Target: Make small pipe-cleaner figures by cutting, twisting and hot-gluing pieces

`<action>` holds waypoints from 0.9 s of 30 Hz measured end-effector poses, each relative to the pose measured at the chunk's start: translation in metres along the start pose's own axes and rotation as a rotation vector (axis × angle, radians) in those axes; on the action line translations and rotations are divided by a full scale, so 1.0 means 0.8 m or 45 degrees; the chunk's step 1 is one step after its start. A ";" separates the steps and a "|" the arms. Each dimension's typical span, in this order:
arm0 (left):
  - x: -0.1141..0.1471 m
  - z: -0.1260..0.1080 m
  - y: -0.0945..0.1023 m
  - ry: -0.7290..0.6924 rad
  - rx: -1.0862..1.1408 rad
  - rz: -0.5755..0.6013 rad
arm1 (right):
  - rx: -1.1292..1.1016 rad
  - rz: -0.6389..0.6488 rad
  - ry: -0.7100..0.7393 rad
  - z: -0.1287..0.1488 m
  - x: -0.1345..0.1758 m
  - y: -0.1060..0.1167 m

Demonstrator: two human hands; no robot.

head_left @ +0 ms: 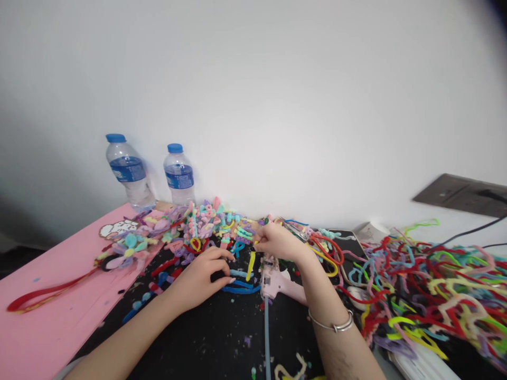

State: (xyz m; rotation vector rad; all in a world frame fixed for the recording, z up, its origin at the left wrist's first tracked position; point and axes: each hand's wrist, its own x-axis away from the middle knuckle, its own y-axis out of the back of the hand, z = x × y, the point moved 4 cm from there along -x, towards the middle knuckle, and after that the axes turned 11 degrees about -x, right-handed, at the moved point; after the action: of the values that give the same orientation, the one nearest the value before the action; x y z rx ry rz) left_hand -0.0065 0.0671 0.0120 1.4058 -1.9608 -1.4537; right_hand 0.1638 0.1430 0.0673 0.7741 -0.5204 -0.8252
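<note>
My left hand (208, 272) is over the black work surface, fingers bent, thumb apart from them and nothing visible between. By its fingertips lie blue pipe cleaners (241, 288). My right hand (276, 241) reaches in above a pale pink glue gun (273, 282), its fingers pinched together. What the pinch holds is too small to make out; a bit of yellow shows at the fingertips. Just below them lies a short yellow pipe cleaner (250, 265). A long translucent glue stick (267, 338) sticks out of the back of the glue gun toward me.
Finished fuzzy flowers (206, 219) are heaped along the wall. Two water bottles (129, 177) stand behind the pink board (51, 311), which bears a red strap (51, 292). A tangled pile of pipe cleaners (431, 295) fills the right side, below a wall socket (461, 194) with a cable.
</note>
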 end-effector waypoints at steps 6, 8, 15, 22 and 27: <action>-0.001 -0.001 -0.002 -0.001 0.005 0.017 | 0.005 0.002 -0.011 -0.001 0.000 -0.001; -0.002 -0.001 -0.003 0.003 0.009 0.021 | 0.002 0.008 -0.009 -0.001 -0.001 -0.003; -0.001 -0.002 -0.003 0.022 0.040 0.017 | 0.002 0.008 -0.001 -0.003 -0.005 -0.009; -0.001 -0.006 0.003 0.039 0.034 0.007 | 0.019 0.001 -0.012 -0.005 -0.004 -0.005; -0.001 -0.004 0.005 0.105 0.035 0.059 | 0.031 -0.009 -0.019 -0.004 -0.002 -0.002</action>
State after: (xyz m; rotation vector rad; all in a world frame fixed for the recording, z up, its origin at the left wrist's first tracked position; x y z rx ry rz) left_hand -0.0057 0.0661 0.0171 1.3994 -1.9559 -1.3319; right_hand 0.1643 0.1446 0.0642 0.7933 -0.5422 -0.8332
